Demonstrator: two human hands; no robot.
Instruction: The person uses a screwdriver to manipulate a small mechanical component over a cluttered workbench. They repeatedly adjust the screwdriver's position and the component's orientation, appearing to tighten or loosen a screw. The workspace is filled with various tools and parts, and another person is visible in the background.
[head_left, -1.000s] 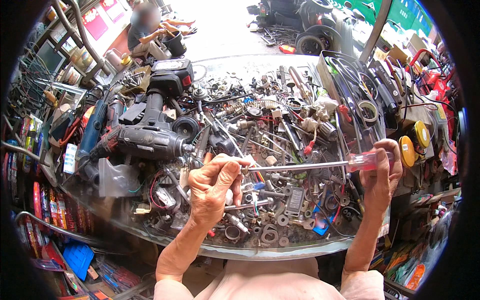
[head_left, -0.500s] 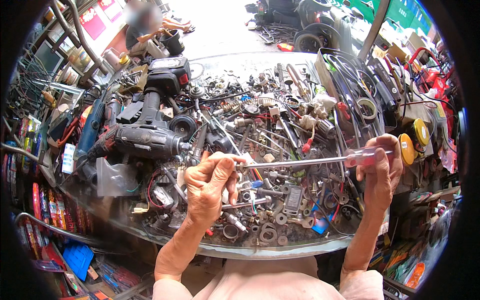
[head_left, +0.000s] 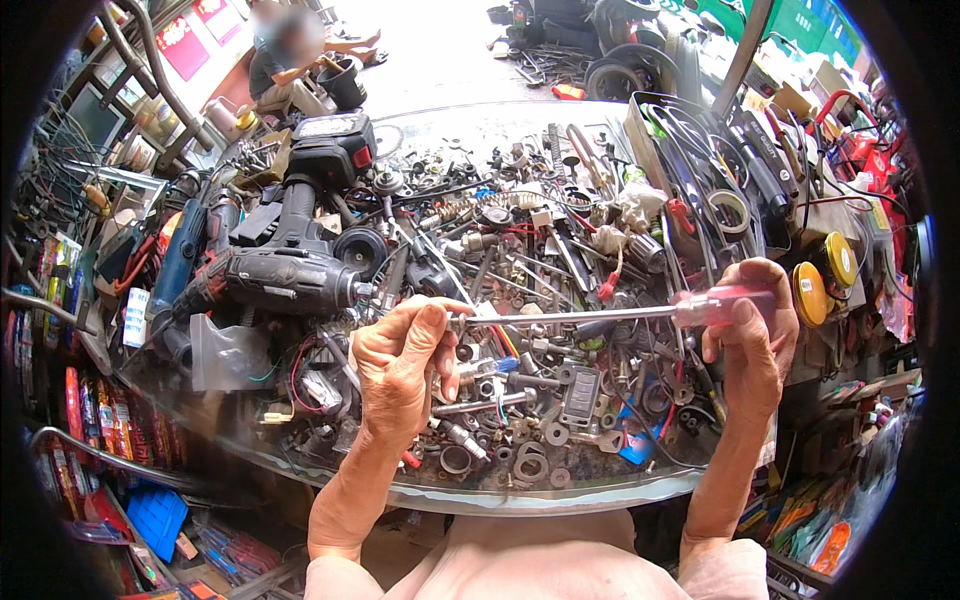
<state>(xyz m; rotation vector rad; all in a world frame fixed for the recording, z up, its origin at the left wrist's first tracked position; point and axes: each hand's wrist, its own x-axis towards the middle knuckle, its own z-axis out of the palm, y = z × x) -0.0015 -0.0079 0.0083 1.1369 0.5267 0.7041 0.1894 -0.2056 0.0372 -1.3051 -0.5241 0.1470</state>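
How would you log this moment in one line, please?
left hand: at screwdriver tip | right hand: gripping red handle | below: loose metal parts

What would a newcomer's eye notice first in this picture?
The eye would probably fall first on the long screwdriver at the centre: the right hand holds its reddish handle, and the left hand pinches its far end. Next comes the black power tool on the left of the table, beside a heap of metal parts.

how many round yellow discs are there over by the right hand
2: the lower disc is just to the right of the right hand, and the upper disc is above it, farther right. More could be hidden in the clutter.
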